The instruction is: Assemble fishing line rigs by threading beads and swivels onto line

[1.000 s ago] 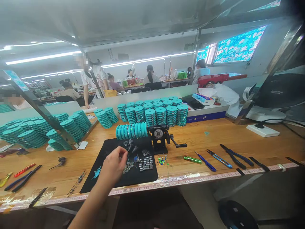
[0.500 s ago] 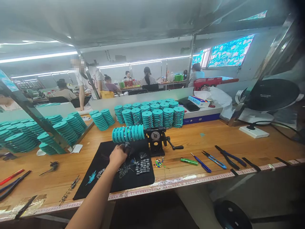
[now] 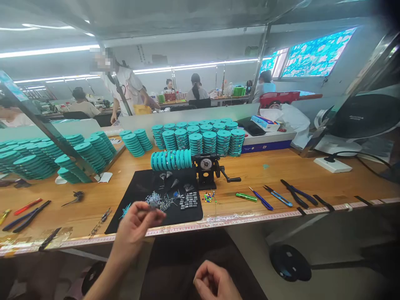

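My left hand (image 3: pixel 136 225) is raised over the front edge of the black mat (image 3: pixel 137 183), its thumb and fingers pinched on a small dark item too blurred to name. Below the table edge, in front of my body, my right hand (image 3: pixel 215 281) has its fingers curled together; whether it holds something cannot be seen. On the mat lie small metal parts (image 3: pixel 167 203), grey cylinders (image 3: pixel 188 200) and short teal pieces (image 3: pixel 125 211). Behind them, a row of teal spools (image 3: pixel 171 160) sits on a black hand-cranked winder (image 3: pixel 206 166).
Stacks of teal spools (image 3: pixel 196 143) stand behind the winder and at the left. Coloured beads (image 3: pixel 209 196), a green tube (image 3: pixel 246 196), blue snips (image 3: pixel 278 196) and pliers (image 3: pixel 298 194) lie to the right. Metal posts rise from the table. Other people are beyond the partition.
My left hand has drawn back from beneath the spools to the mat's front edge. My right hand has come into view at the bottom. The view has shifted slightly.
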The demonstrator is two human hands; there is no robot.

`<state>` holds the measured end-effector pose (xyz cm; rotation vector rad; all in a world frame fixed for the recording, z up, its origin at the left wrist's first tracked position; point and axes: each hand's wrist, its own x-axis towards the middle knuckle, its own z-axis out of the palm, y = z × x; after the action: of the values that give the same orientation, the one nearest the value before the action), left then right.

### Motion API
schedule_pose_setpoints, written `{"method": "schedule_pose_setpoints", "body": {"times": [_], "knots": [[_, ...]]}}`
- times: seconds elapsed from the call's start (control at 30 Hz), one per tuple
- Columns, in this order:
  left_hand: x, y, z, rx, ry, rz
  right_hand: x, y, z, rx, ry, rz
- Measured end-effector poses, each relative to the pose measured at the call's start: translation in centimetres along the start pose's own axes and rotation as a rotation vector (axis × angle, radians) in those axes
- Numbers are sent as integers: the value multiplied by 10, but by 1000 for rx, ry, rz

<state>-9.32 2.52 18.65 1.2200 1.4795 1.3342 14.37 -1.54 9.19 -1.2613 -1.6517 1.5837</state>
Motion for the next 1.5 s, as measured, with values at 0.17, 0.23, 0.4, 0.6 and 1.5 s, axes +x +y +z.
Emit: {"method": "schedule_pose_setpoints", "body": {"times": [0.17, 0.23, 0.4, 0.6, 1.5], "knots": [[-75, -36, 42, -306, -252, -304, -12, -29, -19, 115, 67, -90], [-95, -50, 54, -304, -252, -360, -16, -36, -23, 139, 84, -87], [-115, -63, 67, -198, -173, -369, -21, -35, -15, 70, 116, -82], [-117, -55, 71, -56, -97, -281, -22, -30, -9, 25, 115, -112], [-114, -67, 69, -197, -217, -331, -25, -20, -5, -60, 152, -121]]}}
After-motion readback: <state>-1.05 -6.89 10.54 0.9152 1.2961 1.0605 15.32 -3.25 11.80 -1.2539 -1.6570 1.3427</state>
